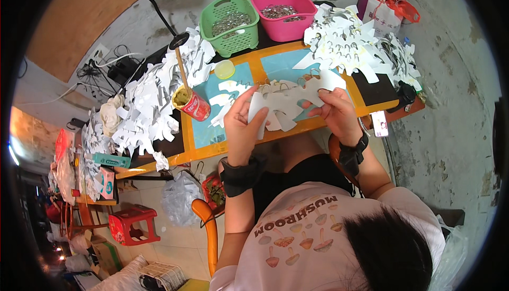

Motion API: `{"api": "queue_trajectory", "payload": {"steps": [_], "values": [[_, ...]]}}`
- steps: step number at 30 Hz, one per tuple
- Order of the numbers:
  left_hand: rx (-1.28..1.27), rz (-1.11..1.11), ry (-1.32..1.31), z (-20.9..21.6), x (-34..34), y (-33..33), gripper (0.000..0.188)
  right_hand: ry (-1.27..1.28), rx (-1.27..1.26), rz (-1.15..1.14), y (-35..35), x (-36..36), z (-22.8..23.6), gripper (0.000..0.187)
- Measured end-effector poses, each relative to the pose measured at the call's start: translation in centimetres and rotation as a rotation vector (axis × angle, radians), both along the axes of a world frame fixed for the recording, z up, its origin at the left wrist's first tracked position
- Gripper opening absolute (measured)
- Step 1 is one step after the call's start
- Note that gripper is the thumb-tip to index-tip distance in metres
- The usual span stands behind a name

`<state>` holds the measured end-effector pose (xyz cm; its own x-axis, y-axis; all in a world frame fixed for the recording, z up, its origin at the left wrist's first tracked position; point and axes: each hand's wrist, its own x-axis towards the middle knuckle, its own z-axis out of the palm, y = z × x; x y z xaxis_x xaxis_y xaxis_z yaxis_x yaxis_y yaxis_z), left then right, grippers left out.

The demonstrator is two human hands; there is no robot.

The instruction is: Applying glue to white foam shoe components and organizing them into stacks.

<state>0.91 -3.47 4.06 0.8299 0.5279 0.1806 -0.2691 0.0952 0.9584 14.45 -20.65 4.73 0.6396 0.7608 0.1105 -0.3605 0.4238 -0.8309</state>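
A white, scallop-edged cut-out piece [283, 102] is stretched between my hands above the near part of the blue work surface. My left hand [243, 124] is closed on its left end, thumb on top. My right hand [338, 113] pinches the piece near its right end, with the other fingers curled below. Small curved metal wire parts [275, 85] show along and just behind its far edge; whether they are attached I cannot tell. More white cut-outs [224, 101] lie to the left of my left hand, and others lie partly hidden beneath the held piece.
A red can [195, 107] of yellowish paste holds a wooden stick. Behind it sits a round yellowish lid [225, 69]. A green basket [229, 41] and a pink basket [289, 28] contain metal parts. White cut-outs pile up left [143, 116] and right [342, 39]. A phone-like card [379, 124] lies right.
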Motion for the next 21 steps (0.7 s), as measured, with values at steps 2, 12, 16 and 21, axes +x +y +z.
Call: {"api": "queue_trajectory", "payload": {"steps": [2, 12, 16, 21], "values": [[0.005, 0.013, 0.040, -0.9, -0.2, 1.2, 0.050, 0.032, 0.004, 0.014, 0.0, 0.6, -0.4, 0.037], [1.123, 0.726, 0.318, -2.3, -0.9, 2.2, 0.036, -1.379, -0.916, -0.852, -2.7, 14.1, -5.7, 0.046], [1.066, 0.626, 0.264, -1.7, -0.4, 1.2, 0.030, -1.474, -1.278, -0.760, -2.1, 17.7, -5.5, 0.056], [1.028, 0.548, 0.225, -1.7, 0.1, 0.0, 0.027, -1.590, -1.097, -0.619, -3.4, 19.3, -5.6, 0.044]]}}
